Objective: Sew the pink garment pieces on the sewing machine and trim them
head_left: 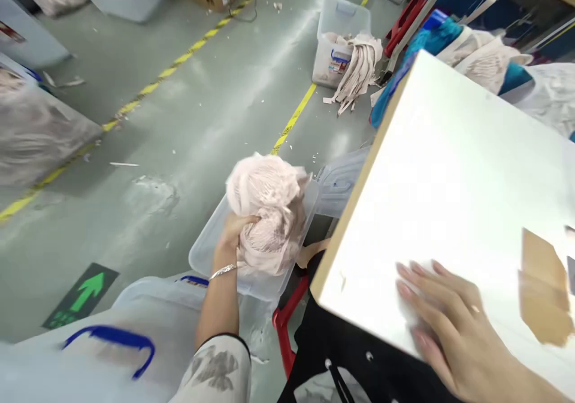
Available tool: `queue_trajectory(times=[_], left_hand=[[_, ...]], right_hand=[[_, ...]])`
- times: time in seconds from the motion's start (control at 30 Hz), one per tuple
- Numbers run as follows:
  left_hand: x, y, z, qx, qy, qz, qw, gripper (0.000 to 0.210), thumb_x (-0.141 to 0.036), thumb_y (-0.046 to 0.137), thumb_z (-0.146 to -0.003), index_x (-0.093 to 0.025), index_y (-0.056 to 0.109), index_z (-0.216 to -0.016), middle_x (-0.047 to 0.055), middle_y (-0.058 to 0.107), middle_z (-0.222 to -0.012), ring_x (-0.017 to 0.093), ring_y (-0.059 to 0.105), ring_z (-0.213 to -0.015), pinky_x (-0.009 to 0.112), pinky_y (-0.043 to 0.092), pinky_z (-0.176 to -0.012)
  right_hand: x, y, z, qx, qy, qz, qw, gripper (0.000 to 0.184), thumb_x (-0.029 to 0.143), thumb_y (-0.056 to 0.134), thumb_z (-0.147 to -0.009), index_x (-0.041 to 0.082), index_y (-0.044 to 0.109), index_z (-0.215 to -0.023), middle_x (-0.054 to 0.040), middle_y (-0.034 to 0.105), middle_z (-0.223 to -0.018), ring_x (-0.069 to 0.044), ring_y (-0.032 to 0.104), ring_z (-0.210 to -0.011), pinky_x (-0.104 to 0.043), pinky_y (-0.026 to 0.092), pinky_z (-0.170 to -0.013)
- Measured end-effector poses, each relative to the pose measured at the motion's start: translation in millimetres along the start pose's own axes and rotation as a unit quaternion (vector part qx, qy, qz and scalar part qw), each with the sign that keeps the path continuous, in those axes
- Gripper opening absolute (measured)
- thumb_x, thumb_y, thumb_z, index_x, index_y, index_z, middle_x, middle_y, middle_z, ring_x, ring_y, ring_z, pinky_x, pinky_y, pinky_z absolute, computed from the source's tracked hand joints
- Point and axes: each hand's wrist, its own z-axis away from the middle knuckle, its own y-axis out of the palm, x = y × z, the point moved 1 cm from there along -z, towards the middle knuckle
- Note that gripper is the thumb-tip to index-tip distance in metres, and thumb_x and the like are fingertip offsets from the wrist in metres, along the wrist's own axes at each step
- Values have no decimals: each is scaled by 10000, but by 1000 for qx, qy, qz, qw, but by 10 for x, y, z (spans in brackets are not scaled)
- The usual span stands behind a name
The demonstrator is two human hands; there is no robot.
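My left hand [234, 230] is closed on a bundle of pale pink fabric strips [265, 181], gathered in the middle. The bundle is over a clear plastic bin [202, 250] on the floor beside the table; whether it rests on the bottom cannot be seen. My right hand [442, 319] lies on the white tabletop [449, 181], palm down with fingers stretched out, holding nothing.
A large lidded bin with a blue handle [112, 335] stands at lower left. Farther off, another clear bin [327, 61] has strips hanging over its side. Fabric piles [485, 55] lie behind the table. Yellow tape [179, 60] marks the floor.
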Motion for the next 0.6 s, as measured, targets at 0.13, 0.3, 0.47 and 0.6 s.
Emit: queue_trajectory(times=[0.13,0.3,0.47,0.6], left_hand=[[-598,-565,812,-132,47,104,985,583,-218,431,-841,-145,501,-1416,43,669,-1339,240,628,-1234,337,583,-959],[-1259,-1296,1861,-264,172,252,915,648,-257,398,-761,-81,509,-1375,22,691,-1252,237,583,-1277,336,539,-1045],[-1729,-1711,3093,-328,343,213,854,658,-366,316,-794,-130,536,-1367,-57,670,-1197,262,496,-1359,388,443,-1104],[-1987,-1703,3955,-356,415,183,817,675,-478,281,-823,-168,542,-1362,-80,616,-1245,308,382,-1439,441,404,-1092]], right_hand=[[-25,2,-206,-47,-20,-2,999,591,219,500,-956,169,352,-1526,-176,552,-1437,-333,483,-1358,-598,460,-1048],[131,12,-51,-236,-35,33,970,486,122,506,-953,199,416,-1424,-163,610,-1329,-291,558,-1232,-518,500,-963],[846,201,460,-248,-178,-93,948,275,114,458,-952,195,570,-1189,-117,689,-1104,-231,635,-1004,-429,521,-856],[1561,461,596,-40,-253,-239,937,262,137,463,-965,155,564,-1206,-143,662,-1176,-229,616,-1106,-389,532,-927]])
